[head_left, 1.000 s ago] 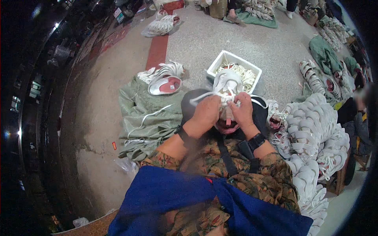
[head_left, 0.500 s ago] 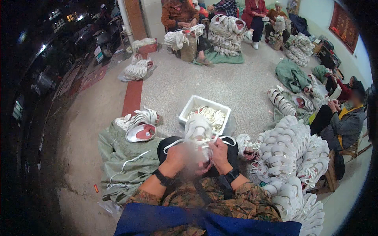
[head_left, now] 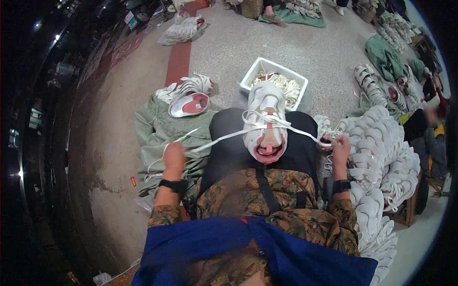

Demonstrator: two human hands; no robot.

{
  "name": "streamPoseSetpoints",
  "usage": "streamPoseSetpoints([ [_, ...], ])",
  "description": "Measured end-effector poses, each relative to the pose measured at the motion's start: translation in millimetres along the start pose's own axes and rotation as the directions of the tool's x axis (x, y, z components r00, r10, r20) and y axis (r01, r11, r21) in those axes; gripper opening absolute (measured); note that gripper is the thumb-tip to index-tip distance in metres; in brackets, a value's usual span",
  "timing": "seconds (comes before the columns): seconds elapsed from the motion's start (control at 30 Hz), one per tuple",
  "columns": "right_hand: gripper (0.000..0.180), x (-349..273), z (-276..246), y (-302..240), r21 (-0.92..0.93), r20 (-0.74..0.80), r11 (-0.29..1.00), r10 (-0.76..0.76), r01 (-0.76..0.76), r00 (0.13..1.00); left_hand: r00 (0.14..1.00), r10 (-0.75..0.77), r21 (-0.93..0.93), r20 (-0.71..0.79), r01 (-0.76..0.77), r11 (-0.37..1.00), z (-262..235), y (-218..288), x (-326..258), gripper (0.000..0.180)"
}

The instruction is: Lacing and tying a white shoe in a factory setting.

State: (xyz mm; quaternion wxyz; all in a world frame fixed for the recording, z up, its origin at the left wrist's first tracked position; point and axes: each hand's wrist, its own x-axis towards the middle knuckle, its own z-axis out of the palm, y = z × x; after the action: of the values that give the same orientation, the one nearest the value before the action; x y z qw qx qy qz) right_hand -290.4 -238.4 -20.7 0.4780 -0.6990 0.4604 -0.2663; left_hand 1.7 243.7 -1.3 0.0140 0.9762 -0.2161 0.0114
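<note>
A white and beige sneaker [head_left: 265, 102] with a pink lining rests between my knees, its toe pointing away from me. One white shoelace [head_left: 228, 137] is threaded through it, with loose loops over the tongue. Its two ends stretch out sideways. Out to the left, my left hand [head_left: 173, 161] is closed on one end; its fingertips are partly hidden. My right hand [head_left: 340, 148] pinches the other end beside the pile of shoes. Neither hand touches the sneaker.
Beyond the sneaker stands a white box [head_left: 248, 78] of loose laces. At left, several shoes [head_left: 190, 102] lie on a green sack [head_left: 155, 125], with a loose lace on it. Stacked white shoes [head_left: 374, 138] crowd my right side. A seated person [head_left: 431, 143] is at far right.
Both hands have moved away from the sneaker to opposite sides, drawing the lace ends outward. The view has tilted down, so the people at the back are mostly out of frame.
</note>
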Motion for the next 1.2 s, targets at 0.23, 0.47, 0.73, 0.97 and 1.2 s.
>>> streamPoseSetpoints([
  [0.23,0.035,-46.0,98.1,-84.5,0.252,0.512,0.748,-0.642,0.615,0.571,0.802,0.515,-0.333,-0.302,-0.595,0.732,-65.1,187.3,17.3,0.041],
  [0.47,0.035,-57.8,113.3,-88.4,-0.009,0.495,0.727,-0.594,0.687,0.635,0.873,0.484,-0.452,0.056,-0.410,0.792,-50.5,201.8,29.2,0.038],
  [0.73,0.032,-67.0,114.8,-96.9,0.045,0.413,0.808,-0.550,0.587,0.726,0.894,0.442,-0.460,-0.068,-0.422,0.782,-33.8,199.4,20.8,0.038],
  [0.97,0.021,-53.4,115.9,-93.2,0.221,0.276,0.899,-0.430,0.379,0.859,0.896,0.374,-0.717,0.238,-0.098,0.690,-45.0,186.4,38.8,0.027],
  [1.2,0.009,-39.8,128.6,-96.2,0.436,0.475,0.899,-0.270,0.042,0.838,0.959,0.283,-0.833,-0.030,-0.180,0.523,-28.6,190.3,66.1,0.031],
])
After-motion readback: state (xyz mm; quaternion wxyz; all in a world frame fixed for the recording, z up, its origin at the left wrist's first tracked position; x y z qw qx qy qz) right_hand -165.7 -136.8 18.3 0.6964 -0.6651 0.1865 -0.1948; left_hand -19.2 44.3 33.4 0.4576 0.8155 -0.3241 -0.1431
